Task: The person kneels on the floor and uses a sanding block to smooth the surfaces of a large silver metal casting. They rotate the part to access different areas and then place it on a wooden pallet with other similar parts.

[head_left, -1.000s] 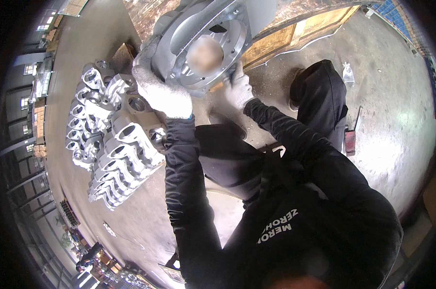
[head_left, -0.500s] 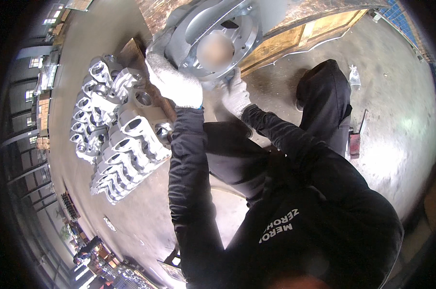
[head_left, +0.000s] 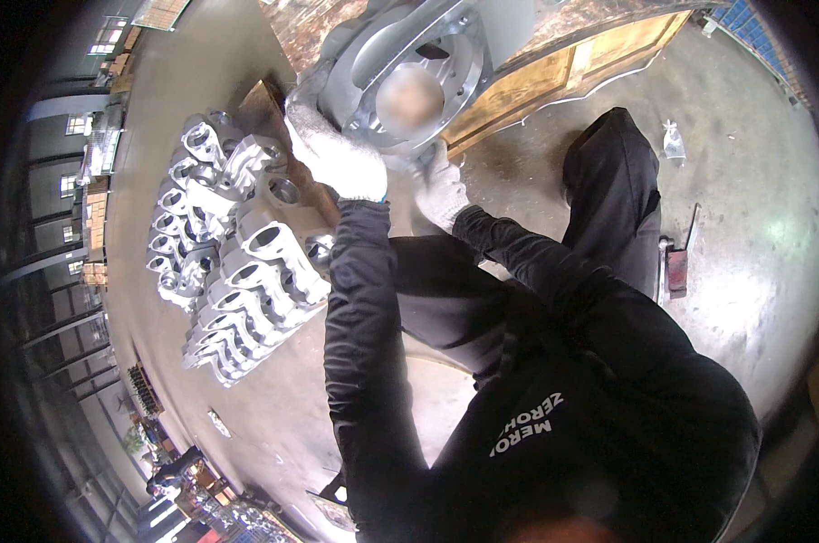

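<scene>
One grey casting (head_left: 362, 74) was in hand, bench's (head_left: 292, 41) near edge: left hand (head_left: 332, 156) curled round it, right hand (head_left: 439, 187) closure unclear. Silver castings (head_left: 287, 269) stood untouched off the left edge.

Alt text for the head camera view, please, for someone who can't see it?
A gloved left hand and gloved right hand touch a large grey casting by a worn wooden surface; to the left, silver castings stand close together on the floor.

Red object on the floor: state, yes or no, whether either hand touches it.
No, the left hand and right hand are at the grey casting, well away from the red object.
</scene>
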Tool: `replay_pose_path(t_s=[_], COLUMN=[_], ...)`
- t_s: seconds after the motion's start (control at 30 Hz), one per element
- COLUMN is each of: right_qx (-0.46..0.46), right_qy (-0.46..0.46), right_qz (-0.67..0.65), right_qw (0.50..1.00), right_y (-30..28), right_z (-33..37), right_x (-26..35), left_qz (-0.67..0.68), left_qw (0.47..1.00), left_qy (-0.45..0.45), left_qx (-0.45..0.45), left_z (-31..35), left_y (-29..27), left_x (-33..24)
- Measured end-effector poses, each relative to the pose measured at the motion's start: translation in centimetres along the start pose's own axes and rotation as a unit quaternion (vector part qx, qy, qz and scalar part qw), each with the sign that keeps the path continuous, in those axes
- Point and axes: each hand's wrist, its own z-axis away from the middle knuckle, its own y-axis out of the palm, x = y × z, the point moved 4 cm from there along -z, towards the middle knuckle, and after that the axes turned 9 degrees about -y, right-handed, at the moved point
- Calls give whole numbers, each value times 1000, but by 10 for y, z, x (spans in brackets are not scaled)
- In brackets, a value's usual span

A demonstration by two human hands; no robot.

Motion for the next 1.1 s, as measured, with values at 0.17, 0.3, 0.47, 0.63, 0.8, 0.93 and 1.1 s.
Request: replay_pose_path(t_s=[0.17, 0.3, 0.47, 0.63, 0.8, 0.93, 1.1], right_qx=[-8, -12, 223, 213, 197, 133, 115], right_qy=[-7, -61, -72, -260, -279, -383, -444], right_qz=[0, 12, 74, 282, 186, 194, 334], right_qw=[1000, 998, 969, 898, 921, 893, 823], right_y=[4, 22, 35, 61, -32, -93, -111], right_z=[5, 9, 20, 29, 48, 23, 9], right_x=[7, -5, 40, 43, 47, 72, 153], left_qz=[51, 40, 28, 41, 131, 243, 213], left_qw=[998, 998, 998, 982, 961, 950, 934], left_qy=[31, -5, -36, -152, -213, -194, -280], left_qx=[24, 47, 44, 105, 117, 2, -64], left_z=[-6, -7, -9, -19, -29, -6, 72], left_y=[-2, -1, -8, -1, -39, -59, -60], left_x=[-6, -16, 4, 14, 32, 68, 137])
